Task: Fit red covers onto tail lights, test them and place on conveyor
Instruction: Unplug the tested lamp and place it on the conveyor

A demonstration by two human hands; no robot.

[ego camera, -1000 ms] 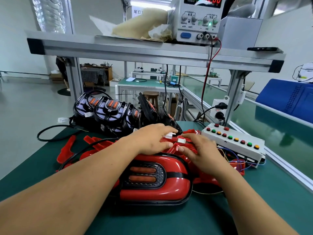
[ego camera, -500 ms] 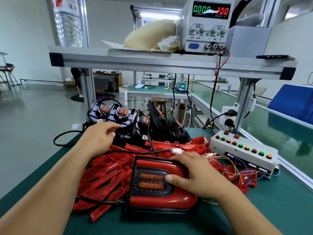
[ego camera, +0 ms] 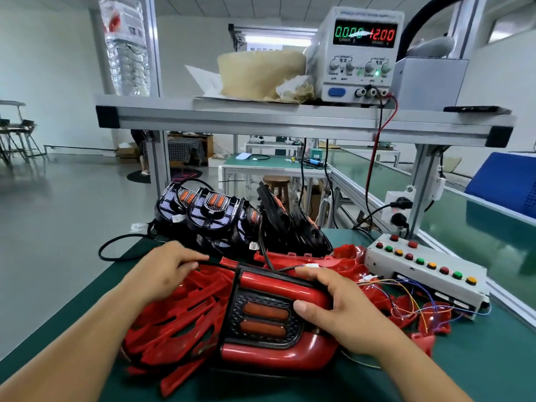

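Right hand [ego camera: 342, 309] grip curls round the covered tail light [ego camera: 261, 314]; left hand [ego camera: 165, 271] pinches black cable [ego camera: 222, 265]

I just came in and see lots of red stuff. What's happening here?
A person is working on tail lights at a green bench. The right hand grips a tail light with its red cover on, lying on a pile of loose red covers. The left hand rests on that pile, fingers at a black cable. More black, uncovered lights wait behind.
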